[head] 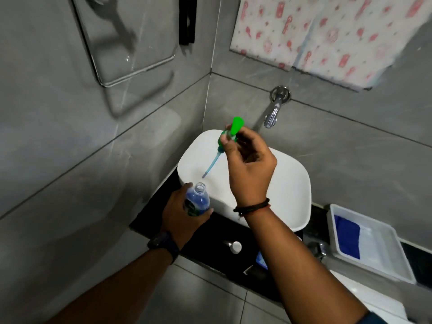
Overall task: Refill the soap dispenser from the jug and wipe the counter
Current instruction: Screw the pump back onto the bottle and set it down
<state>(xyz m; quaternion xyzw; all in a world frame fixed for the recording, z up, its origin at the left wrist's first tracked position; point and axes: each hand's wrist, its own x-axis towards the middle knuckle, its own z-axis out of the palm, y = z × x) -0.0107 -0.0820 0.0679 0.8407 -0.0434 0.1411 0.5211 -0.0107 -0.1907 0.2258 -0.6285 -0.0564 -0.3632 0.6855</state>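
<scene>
Tap (272, 113) above basin (289, 183); tray (383, 260) with blue cloth (347, 237) right.

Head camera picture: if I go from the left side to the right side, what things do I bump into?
Wall mirror → soap bottle in the left hand → green pump in the right hand → tap → white tray.

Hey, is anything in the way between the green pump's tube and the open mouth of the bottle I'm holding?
Nothing visible. The right hand holds the green pump above the sink, its tube tip hanging just above the open bottle in the left hand, with clear air between.
</scene>
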